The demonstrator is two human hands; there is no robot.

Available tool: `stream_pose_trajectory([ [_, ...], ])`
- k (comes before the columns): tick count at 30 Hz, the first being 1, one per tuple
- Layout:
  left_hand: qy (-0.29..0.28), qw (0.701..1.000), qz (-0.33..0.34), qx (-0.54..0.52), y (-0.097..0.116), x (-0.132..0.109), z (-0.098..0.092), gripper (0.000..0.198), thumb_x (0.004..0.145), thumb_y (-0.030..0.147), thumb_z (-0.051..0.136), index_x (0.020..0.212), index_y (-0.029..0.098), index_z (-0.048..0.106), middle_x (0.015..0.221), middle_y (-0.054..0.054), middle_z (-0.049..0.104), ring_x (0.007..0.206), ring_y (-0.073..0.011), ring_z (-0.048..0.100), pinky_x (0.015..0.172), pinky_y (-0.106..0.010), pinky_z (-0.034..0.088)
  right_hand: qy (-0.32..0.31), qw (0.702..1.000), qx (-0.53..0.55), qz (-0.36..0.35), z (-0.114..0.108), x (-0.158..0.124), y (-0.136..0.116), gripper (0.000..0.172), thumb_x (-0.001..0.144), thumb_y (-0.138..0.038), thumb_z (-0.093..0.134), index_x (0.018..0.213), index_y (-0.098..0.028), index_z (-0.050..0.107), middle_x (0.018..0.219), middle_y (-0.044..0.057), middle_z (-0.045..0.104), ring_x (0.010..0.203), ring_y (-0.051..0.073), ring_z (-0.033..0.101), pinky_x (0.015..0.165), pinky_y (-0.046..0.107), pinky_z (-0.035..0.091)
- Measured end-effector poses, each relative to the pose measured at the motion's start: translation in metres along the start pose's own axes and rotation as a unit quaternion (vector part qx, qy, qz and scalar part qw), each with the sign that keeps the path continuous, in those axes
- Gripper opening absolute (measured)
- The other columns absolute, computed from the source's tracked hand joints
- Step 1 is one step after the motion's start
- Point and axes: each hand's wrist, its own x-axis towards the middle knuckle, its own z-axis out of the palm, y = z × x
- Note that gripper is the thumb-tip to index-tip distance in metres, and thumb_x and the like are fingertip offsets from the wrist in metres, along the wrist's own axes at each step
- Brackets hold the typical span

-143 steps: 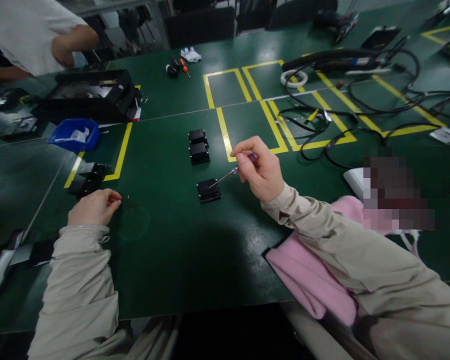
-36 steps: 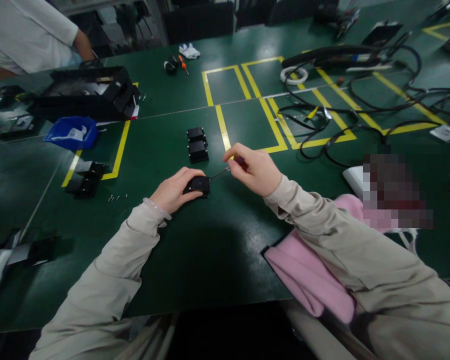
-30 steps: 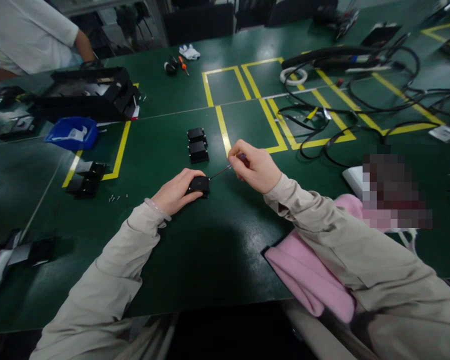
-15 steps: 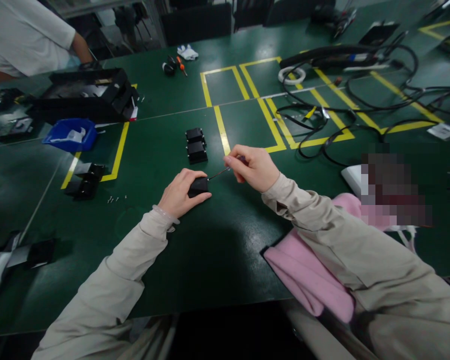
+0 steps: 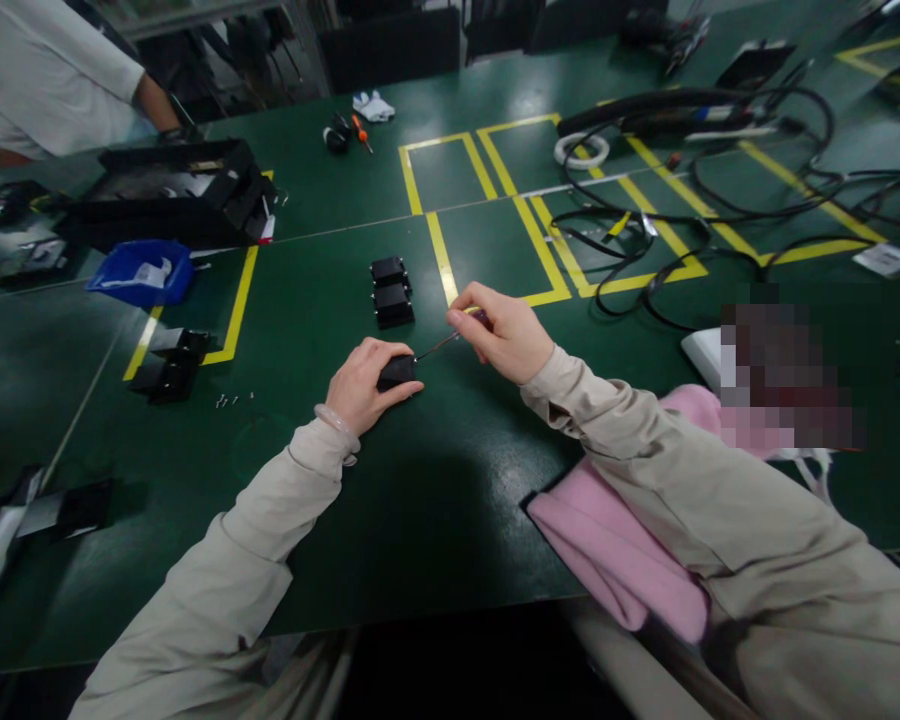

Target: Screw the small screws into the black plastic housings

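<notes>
My left hand point(image 5: 361, 385) grips a small black block point(image 5: 397, 372) on the green table, thumb along its near side and fingers over its far side. In my right hand point(image 5: 499, 330) is a screwdriver point(image 5: 440, 345), its handle mostly hidden by my fingers. The thin shaft slants down leftward, and its tip meets the block's right side, by a small shiny screw. Just beyond the block stand two similar black blocks point(image 5: 392, 303), side by side, with shiny screws at their sides. Several loose screws point(image 5: 232, 400) lie to the left of my left hand.
More black blocks point(image 5: 166, 375) sit at left near a blue bin point(image 5: 142, 272) and a black tray point(image 5: 172, 200). Black cables point(image 5: 622, 270) sprawl at right. A pink cloth point(image 5: 622, 550) lies under my right forearm. A co-worker's arm point(image 5: 154, 105) shows at upper left.
My right hand has turned slightly about the screwdriver, and a yellow part of the handle now shows. My left hand keeps its hold on the block.
</notes>
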Motion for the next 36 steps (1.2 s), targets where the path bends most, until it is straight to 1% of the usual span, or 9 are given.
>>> stream_pose_trajectory([
  [2,-0.001,1.000,0.005,0.006,-0.0001,0.0000,0.0000,0.038,0.087,0.042,0.071,0.116,0.020,0.062,0.109,-0.008,0.062,0.102,-0.0253,0.060,0.090,-0.038,0.049,0.002,1.000,-0.004,-0.001,0.0000,0.0002,-0.0002,0.018,0.095,-0.033,0.048,0.082,-0.020,0.050,0.062,-0.006,0.048,0.056,0.008,0.043,0.061,0.025,0.032],
  [6,0.004,1.000,0.010,0.009,-0.0003,-0.0002,0.0005,0.037,0.086,0.041,0.072,0.115,0.020,0.062,0.108,-0.008,0.062,0.102,-0.0256,0.060,0.090,-0.038,0.050,-0.001,1.000,0.008,-0.013,0.0006,0.0001,0.0014,0.008,0.093,-0.024,0.045,0.092,-0.019,0.051,0.064,-0.006,0.047,0.056,0.008,0.046,0.063,0.025,0.034],
  [8,0.005,1.000,0.011,0.009,-0.0001,-0.0003,0.0009,0.037,0.086,0.041,0.072,0.115,0.020,0.062,0.108,-0.008,0.062,0.102,-0.0256,0.060,0.089,-0.038,0.050,-0.002,1.000,0.014,-0.014,0.0011,-0.0001,0.0028,0.007,0.093,-0.024,0.046,0.093,-0.019,0.051,0.065,-0.006,0.048,0.057,0.009,0.046,0.064,0.025,0.035],
  [13,0.006,1.000,0.010,0.012,0.0004,-0.0005,0.0021,0.036,0.086,0.041,0.072,0.115,0.021,0.062,0.108,-0.007,0.062,0.101,-0.0249,0.060,0.089,-0.038,0.050,0.007,1.000,0.009,-0.006,0.0011,-0.0007,0.0042,0.019,0.096,-0.034,0.047,0.082,-0.020,0.048,0.064,-0.005,0.048,0.056,0.009,0.043,0.063,0.026,0.033],
  [17,0.007,1.000,0.010,0.014,-0.0011,-0.0005,0.0033,0.037,0.086,0.042,0.072,0.115,0.021,0.062,0.108,-0.007,0.062,0.100,-0.0247,0.060,0.088,-0.037,0.050,0.000,1.000,0.014,-0.012,0.0000,-0.0011,0.0033,0.010,0.095,-0.026,0.044,0.093,-0.019,0.051,0.066,-0.005,0.049,0.058,0.009,0.046,0.064,0.026,0.035],
  [20,0.005,1.000,0.011,0.016,-0.0022,-0.0006,0.0040,0.038,0.086,0.044,0.072,0.116,0.022,0.062,0.108,-0.007,0.062,0.101,-0.0245,0.060,0.089,-0.037,0.049,-0.003,1.000,0.022,-0.013,-0.0006,-0.0012,0.0040,0.010,0.095,-0.024,0.043,0.098,-0.019,0.051,0.066,-0.005,0.050,0.059,0.010,0.048,0.065,0.026,0.037],
  [25,0.012,1.000,0.016,0.014,-0.0017,-0.0007,0.0040,0.039,0.086,0.044,0.072,0.116,0.021,0.062,0.107,-0.007,0.062,0.099,-0.0243,0.060,0.088,-0.037,0.050,0.002,1.000,0.011,-0.001,0.0001,-0.0008,0.0056,0.020,0.097,-0.035,0.045,0.086,-0.020,0.049,0.061,-0.006,0.046,0.055,0.009,0.043,0.061,0.025,0.034],
  [31,0.006,1.000,0.013,0.013,-0.0012,-0.0004,0.0033,0.039,0.086,0.044,0.072,0.115,0.020,0.061,0.108,-0.007,0.063,0.100,-0.0247,0.060,0.087,-0.037,0.050,-0.001,1.000,0.025,-0.013,0.0010,-0.0025,0.0044,0.011,0.096,-0.023,0.041,0.099,-0.019,0.050,0.065,-0.006,0.048,0.058,0.009,0.047,0.064,0.025,0.036],
  [36,0.003,1.000,0.008,0.010,-0.0010,-0.0002,0.0031,0.038,0.086,0.043,0.073,0.115,0.022,0.061,0.108,-0.007,0.063,0.100,-0.0241,0.060,0.088,-0.037,0.050,-0.002,1.000,0.017,-0.005,-0.0002,-0.0018,0.0051,0.016,0.097,-0.033,0.045,0.087,-0.020,0.049,0.061,-0.007,0.044,0.055,0.009,0.043,0.061,0.025,0.033],
])
